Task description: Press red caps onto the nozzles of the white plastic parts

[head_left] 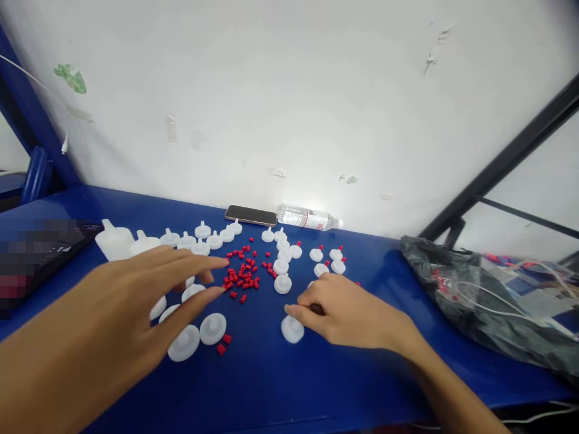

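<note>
My left hand (126, 307) reaches over the left side of the blue table, its thumb and fingers apart and nothing visible between them. Its fingertips are beside a pile of small red caps (242, 277). My right hand (357, 310) pinches at the top of a white round lid with a nozzle (292, 331); the fingers cover the nozzle tip, so I cannot make out a red cap there. White nozzle lids (283, 283) stand in a row behind. Several others (336, 254) at the right carry red caps. More white lids (212, 328) lie under and beside my left hand.
At the wall lie a phone (251, 215) and a clear plastic bottle (307, 217). A dark screen device (45, 259) is at the left edge. A black plastic bag (479, 307) with cables and items fills the right side. White containers (114, 241) stand at back left.
</note>
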Demonstrator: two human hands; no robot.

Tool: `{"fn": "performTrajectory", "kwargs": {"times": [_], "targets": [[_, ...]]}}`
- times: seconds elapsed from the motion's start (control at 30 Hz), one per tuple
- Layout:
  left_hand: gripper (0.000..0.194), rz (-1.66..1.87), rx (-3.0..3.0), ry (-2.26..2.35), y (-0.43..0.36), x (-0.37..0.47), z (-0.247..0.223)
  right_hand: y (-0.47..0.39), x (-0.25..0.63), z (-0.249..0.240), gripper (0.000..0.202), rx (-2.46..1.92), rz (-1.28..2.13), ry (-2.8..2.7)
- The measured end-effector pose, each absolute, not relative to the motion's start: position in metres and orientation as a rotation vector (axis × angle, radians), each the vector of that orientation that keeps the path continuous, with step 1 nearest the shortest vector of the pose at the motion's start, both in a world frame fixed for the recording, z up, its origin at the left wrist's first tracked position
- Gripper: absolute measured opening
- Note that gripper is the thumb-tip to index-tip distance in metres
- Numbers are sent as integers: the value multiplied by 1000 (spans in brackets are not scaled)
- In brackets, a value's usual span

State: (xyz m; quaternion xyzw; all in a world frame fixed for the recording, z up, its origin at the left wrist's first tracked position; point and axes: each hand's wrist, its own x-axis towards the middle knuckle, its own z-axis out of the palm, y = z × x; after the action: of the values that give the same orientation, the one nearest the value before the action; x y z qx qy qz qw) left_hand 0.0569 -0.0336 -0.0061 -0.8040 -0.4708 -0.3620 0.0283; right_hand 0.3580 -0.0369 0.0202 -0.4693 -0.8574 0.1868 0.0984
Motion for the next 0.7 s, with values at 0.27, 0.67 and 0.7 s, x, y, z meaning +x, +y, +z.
{"fn": "performTrajectory", "kwargs": {"times": [0.27,0.67,0.7], "targets": [[41,-1070,-2571,-1509,-40,43,-17,-33,384,30,67,-1673,241,-2513],[36,-741,-2673,-1323,-71,48,-46,-20,345,-7,22,-1595,6,-2323],[37,-727,-2677,-1313,-72,50,-48,-20,345,-9,17,-1589,12,-2329]]}}
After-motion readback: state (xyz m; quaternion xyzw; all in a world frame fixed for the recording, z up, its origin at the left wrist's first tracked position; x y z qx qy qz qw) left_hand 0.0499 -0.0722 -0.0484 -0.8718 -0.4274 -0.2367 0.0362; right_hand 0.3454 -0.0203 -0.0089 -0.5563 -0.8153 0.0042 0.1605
